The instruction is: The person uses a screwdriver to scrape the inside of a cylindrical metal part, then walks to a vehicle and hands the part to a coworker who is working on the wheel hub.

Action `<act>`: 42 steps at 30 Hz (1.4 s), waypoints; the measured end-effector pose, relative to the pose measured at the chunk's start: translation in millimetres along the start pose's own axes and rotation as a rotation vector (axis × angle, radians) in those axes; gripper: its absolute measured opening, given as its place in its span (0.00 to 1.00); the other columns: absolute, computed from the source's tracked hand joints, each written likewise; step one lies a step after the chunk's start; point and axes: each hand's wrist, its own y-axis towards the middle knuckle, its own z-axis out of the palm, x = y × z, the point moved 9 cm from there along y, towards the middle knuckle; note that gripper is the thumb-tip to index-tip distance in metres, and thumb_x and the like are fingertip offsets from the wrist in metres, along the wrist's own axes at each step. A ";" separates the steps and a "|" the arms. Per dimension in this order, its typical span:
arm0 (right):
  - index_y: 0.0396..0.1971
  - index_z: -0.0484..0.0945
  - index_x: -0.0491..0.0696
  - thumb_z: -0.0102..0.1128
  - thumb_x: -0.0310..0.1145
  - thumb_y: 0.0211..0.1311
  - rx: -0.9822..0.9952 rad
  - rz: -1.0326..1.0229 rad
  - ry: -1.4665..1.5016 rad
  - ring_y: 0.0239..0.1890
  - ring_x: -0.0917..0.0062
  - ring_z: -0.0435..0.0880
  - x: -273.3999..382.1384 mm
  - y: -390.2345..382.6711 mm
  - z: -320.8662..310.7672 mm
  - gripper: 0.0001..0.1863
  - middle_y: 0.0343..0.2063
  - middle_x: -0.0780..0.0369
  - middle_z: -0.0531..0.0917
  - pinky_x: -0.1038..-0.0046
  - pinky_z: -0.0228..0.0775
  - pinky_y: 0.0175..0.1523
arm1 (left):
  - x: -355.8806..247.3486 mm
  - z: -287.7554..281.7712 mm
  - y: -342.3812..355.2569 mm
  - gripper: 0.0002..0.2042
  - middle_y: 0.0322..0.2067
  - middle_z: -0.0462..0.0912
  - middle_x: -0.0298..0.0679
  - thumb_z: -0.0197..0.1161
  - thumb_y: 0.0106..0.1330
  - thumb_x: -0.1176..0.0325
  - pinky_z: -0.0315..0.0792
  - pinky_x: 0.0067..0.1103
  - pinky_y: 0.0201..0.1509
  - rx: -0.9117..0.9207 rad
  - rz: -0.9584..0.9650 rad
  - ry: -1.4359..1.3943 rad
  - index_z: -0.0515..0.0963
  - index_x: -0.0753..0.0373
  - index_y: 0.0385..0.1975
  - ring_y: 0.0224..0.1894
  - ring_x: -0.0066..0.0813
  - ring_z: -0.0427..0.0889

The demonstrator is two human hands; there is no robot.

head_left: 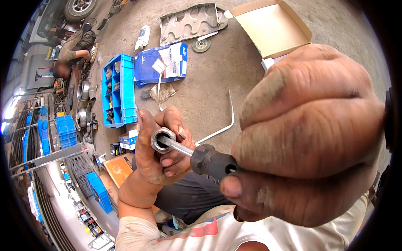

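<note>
At metal fitting [155, 142], tool [204, 160] aslant leftward

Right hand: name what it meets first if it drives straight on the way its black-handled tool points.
The right hand would probably first push the black-handled tool, shaft foremost, into the hollow metal fitting held by the left hand; how deep the tip sits is unclear.

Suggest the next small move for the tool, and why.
Probably ease the tool slightly deeper into the fitting: it points into the open end, the left grip holds the fitting and the right grip holds the tool. Current depth isn't clear.
</note>
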 end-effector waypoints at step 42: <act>0.33 0.78 0.48 0.70 0.45 0.42 0.220 -0.073 0.382 0.23 0.82 0.77 -49.8 18.5 26.0 0.21 0.25 0.63 0.76 0.85 0.68 0.23 | 12.6 12.5 17.1 0.34 0.00 0.54 0.28 0.24 0.69 0.42 0.49 0.17 0.07 0.191 -0.193 -0.156 0.61 0.58 0.05 0.01 0.19 0.52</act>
